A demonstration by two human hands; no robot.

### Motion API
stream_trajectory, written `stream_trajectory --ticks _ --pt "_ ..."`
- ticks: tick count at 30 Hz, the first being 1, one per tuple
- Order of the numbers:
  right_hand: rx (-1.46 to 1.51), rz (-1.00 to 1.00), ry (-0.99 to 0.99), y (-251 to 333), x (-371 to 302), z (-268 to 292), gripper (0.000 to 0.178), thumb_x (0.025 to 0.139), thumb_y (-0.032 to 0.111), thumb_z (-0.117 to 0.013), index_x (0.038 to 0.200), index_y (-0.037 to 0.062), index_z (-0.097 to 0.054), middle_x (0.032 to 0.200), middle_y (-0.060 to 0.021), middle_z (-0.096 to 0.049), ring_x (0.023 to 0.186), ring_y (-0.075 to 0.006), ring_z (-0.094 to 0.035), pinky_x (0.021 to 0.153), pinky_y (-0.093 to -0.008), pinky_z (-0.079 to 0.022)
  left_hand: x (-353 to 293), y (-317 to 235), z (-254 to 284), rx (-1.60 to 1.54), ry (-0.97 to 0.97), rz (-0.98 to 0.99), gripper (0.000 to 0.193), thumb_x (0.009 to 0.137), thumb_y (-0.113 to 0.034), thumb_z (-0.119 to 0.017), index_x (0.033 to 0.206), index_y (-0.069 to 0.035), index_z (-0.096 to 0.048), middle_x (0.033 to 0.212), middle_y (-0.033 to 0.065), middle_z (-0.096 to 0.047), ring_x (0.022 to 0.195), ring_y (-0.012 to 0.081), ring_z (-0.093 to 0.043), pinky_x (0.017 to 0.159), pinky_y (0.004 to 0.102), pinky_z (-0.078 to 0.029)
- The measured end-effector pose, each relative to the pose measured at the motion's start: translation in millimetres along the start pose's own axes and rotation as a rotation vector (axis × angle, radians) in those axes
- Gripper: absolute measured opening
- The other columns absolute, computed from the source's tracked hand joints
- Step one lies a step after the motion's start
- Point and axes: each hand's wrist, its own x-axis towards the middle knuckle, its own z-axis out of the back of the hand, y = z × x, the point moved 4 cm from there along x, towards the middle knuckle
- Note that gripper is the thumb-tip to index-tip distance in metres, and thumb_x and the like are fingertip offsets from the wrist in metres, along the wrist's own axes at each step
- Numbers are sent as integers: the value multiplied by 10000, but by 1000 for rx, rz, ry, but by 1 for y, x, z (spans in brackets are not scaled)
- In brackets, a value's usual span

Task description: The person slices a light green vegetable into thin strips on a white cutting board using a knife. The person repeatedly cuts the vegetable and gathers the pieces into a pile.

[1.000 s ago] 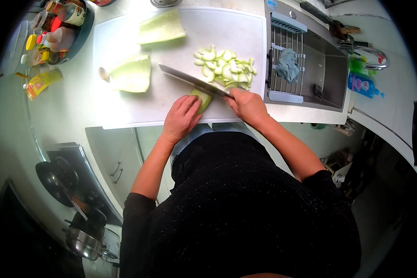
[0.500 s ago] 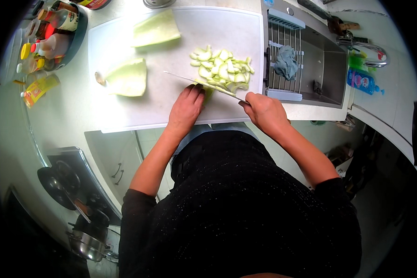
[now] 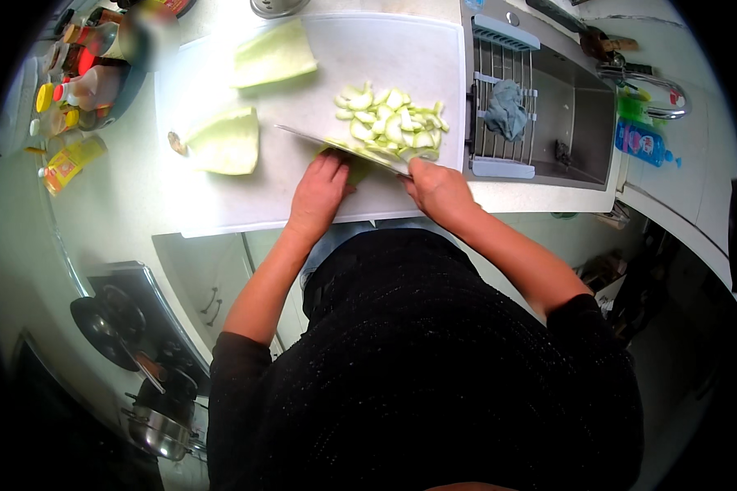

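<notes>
My right hand (image 3: 440, 193) is closed around the handle of a kitchen knife (image 3: 303, 136). Its long blade slants up and left across the white cutting board (image 3: 409, 49), close to the fingertips of my left hand (image 3: 318, 195). Those fingers are bent and press on a pale green gourd piece (image 3: 357, 170), mostly hidden by the hand and the blade. Just beyond the blade lies a pile of thin gourd slices (image 3: 395, 119). Two larger gourd pieces rest farther left, one at the back (image 3: 274, 56) and one nearer piece with a stem end (image 3: 231, 141).
Right of the board is a steel sink (image 3: 585, 123) with a drying rack (image 3: 504, 49), a blue-grey cloth (image 3: 506, 110) and a faucet (image 3: 659, 90). Bottles (image 3: 98, 86) crowd a tray at the far left. A stove (image 3: 160, 327) with pans stands at the lower left.
Both hands, the knife and the blade's tip have shifted slightly left along the gourd piece. The slice pile and the two larger pieces stay in place.
</notes>
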Motion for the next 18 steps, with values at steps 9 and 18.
stream_trajectory --ticks 9,18 --pt "-39 -79 65 16 1 18 256 963 238 -643 925 9 -537 726 -205 -664 694 -427 -666 629 -524 -537 -10 1 8 -18 -95 6 552 674 -78 -802 1189 -34 -608 1266 147 -581 1191 356 -558 995 438 -495" --pt "-21 -15 -60 29 37 -19 243 938 242 -652 901 14 -575 748 -214 -678 694 -417 -677 623 -511 -539 -12 10 0 -119 -135 17 523 669 -100 -815 1153 -34 -627 1237 153 -599 1143 365 -571 986 453 -483"
